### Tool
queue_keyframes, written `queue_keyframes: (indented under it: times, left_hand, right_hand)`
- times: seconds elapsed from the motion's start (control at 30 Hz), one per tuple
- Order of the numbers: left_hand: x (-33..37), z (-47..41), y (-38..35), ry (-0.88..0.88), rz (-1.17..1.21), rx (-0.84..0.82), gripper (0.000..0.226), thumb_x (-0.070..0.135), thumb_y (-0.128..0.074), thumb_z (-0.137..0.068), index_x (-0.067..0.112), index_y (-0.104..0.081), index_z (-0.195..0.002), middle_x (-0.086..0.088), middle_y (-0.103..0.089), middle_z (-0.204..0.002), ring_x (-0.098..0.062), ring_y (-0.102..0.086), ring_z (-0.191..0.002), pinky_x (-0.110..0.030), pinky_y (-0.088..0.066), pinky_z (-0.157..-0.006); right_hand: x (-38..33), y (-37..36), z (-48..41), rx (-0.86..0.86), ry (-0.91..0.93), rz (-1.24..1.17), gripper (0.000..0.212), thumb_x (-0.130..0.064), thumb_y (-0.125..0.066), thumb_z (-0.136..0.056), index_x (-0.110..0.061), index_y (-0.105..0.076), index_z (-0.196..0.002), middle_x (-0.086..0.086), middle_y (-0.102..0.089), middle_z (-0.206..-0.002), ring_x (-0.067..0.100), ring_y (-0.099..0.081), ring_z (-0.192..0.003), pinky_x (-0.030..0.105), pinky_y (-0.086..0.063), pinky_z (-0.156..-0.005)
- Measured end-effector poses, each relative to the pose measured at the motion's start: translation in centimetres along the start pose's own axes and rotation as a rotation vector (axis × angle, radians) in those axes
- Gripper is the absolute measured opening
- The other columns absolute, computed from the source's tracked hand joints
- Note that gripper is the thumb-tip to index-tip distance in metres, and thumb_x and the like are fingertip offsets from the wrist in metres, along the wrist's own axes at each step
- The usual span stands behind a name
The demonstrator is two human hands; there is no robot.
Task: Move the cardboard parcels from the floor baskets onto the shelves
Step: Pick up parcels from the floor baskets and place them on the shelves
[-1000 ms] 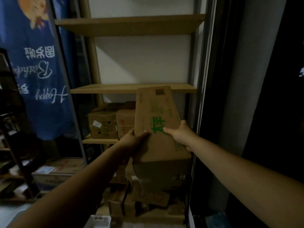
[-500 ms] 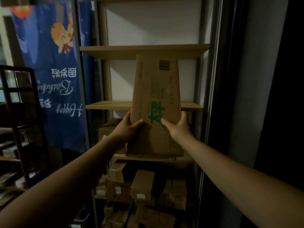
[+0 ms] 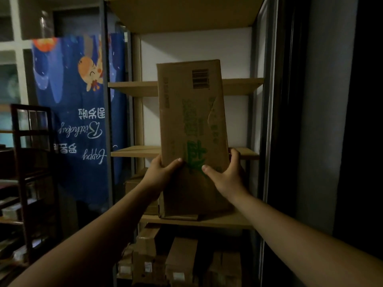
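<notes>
Dim storeroom, wooden shelves (image 3: pixel 132 88) beside a blue birthday banner (image 3: pixel 78 121).
A tall cardboard parcel (image 3: pixel 192 125) stands upright at a shelf's front edge; the left hand (image 3: pixel 163 172) and right hand (image 3: pixel 228 177) each grip one side, thumbs on its printed face.

Two upper limbs in view, one at the left and one at the right. Left hand (image 3: pixel 163 172) and right hand (image 3: pixel 227 178): bare, thumbnails trimmed short. Left forearm (image 3: pixel 103 235) and right forearm (image 3: pixel 300 230): bare skin from wrist to the near picture edge. Dim light hides finer surface detail.
</notes>
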State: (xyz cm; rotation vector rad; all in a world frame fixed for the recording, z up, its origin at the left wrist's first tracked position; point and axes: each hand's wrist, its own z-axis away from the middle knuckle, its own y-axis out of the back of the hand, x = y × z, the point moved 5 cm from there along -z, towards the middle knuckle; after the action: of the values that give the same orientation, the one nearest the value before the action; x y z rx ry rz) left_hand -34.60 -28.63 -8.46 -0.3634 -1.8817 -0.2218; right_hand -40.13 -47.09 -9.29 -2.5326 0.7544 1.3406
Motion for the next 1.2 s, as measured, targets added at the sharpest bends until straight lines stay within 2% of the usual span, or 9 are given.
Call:
queue_keyframes:
  times: [0.17, 0.27, 0.43, 0.53, 0.6, 0.73, 0.87, 1.07, 1.2]
  left_hand:
    - [-0.4, -0.6, -0.2, 0.024, -0.014, 0.021, 0.040, 0.045, -0.049, -0.095, 0.024, -0.047, -0.128, -0.004, -0.061, -0.117, -0.025, -0.061, -0.104, -0.040, -0.053, -0.076]
    - [-0.3, -1.1, 0.4, 0.045, 0.130, 0.030, 0.045, 0.054, -0.028, -0.099, 0.026, -0.053, -0.125, 0.000, -0.059, -0.117, -0.023, -0.059, -0.104, -0.041, -0.052, -0.075]
    - [1.5, -2.3, 1.4, -0.092, -0.037, 0.040, 0.043, 0.032, -0.049, -0.097, 0.031, -0.041, -0.139, -0.016, -0.059, -0.123, -0.021, -0.067, -0.086, -0.032, -0.054, -0.061]
    - [0.9, -3.0, 2.0, 0.039, -0.032, 0.020, 0.083, 0.069, -0.057, -0.078, 0.037, -0.024, -0.147, -0.017, -0.048, -0.138, -0.037, -0.056, -0.113, -0.056, -0.049, -0.090]
    - [0.4, -3.0, 1.6, 0.106, -0.047, -0.086, 0.100, 0.087, -0.049, -0.063, 0.024, -0.039, -0.140, -0.020, -0.053, -0.132, -0.041, -0.055, -0.115, -0.061, -0.038, -0.102]
    - [0.1, -3.1, 1.7, 0.094, -0.005, -0.002, 0.050, 0.061, -0.032, -0.093, 0.021, -0.053, -0.115, -0.017, -0.059, -0.115, -0.036, -0.058, -0.107, -0.055, -0.041, -0.100]
    - [-0.6, -4.1, 3.1, -0.015, -0.175, 0.012, 0.023, 0.033, -0.046, -0.099, 0.028, -0.052, -0.121, -0.015, -0.061, -0.118, -0.029, -0.063, -0.097, -0.053, -0.051, -0.089]
    - [-2.4, -4.1, 3.7, 0.188, -0.123, 0.016, 0.089, 0.083, -0.041, -0.071, 0.029, -0.032, -0.141, -0.012, -0.055, -0.122, -0.030, -0.056, -0.103, -0.041, -0.046, -0.077]
    - [-2.4, -4.3, 3.6, 0.131, -0.141, 0.022, 0.061, 0.069, -0.026, -0.086, 0.032, -0.038, -0.132, 0.002, -0.055, -0.107, -0.013, -0.053, -0.090, -0.035, -0.038, -0.081]
  right_hand:
    - [-1.2, 0.4, -1.2, 0.008, 0.007, 0.004, 0.077, -0.032, -0.075, -0.083, -0.023, -0.024, -0.140, -0.008, -0.051, -0.114, 0.019, -0.056, -0.110, 0.035, -0.050, -0.089]
    - [-1.1, 1.0, -1.5, 0.004, 0.013, -0.040, 0.084, -0.032, -0.072, -0.084, -0.023, -0.018, -0.148, -0.003, -0.049, -0.129, 0.022, -0.051, -0.122, 0.044, -0.047, -0.099]
    - [-2.4, 1.7, -2.4, 0.004, 0.079, -0.097, 0.083, -0.031, -0.069, -0.087, -0.023, -0.019, -0.152, 0.003, -0.041, -0.148, 0.023, -0.044, -0.132, 0.046, -0.043, -0.106]
    - [-2.9, 1.8, -2.5, -0.001, 0.089, -0.108, 0.077, -0.034, -0.065, -0.089, -0.022, -0.021, -0.152, 0.001, -0.040, -0.149, 0.019, -0.042, -0.133, 0.041, -0.041, -0.107]
    - [-3.3, 1.8, -2.2, 0.000, 0.106, -0.132, 0.071, -0.029, -0.062, -0.092, -0.021, -0.024, -0.151, -0.003, -0.043, -0.144, 0.013, -0.044, -0.127, 0.032, -0.041, -0.102]
    - [-3.3, 1.4, -2.0, 0.000, 0.083, -0.143, 0.061, -0.030, -0.059, -0.094, -0.023, -0.030, -0.147, -0.014, -0.045, -0.125, 0.008, -0.045, -0.117, 0.020, -0.042, -0.086]
    - [-3.0, 0.8, -2.4, -0.094, -0.005, -0.131, 0.073, -0.045, -0.067, -0.081, -0.022, -0.037, -0.143, -0.006, -0.053, -0.129, 0.019, -0.051, -0.122, 0.040, -0.046, -0.100]
    - [-3.5, 1.4, -2.5, -0.182, -0.039, -0.156, 0.106, -0.060, -0.070, -0.060, -0.028, -0.026, -0.151, -0.002, -0.046, -0.144, 0.022, -0.046, -0.131, 0.050, -0.041, -0.107]
    - [-2.8, 1.7, -2.1, -0.169, -0.018, -0.162, 0.114, -0.068, -0.073, -0.056, -0.028, -0.025, -0.151, 0.000, -0.042, -0.149, 0.024, -0.042, -0.135, 0.054, -0.039, -0.109]
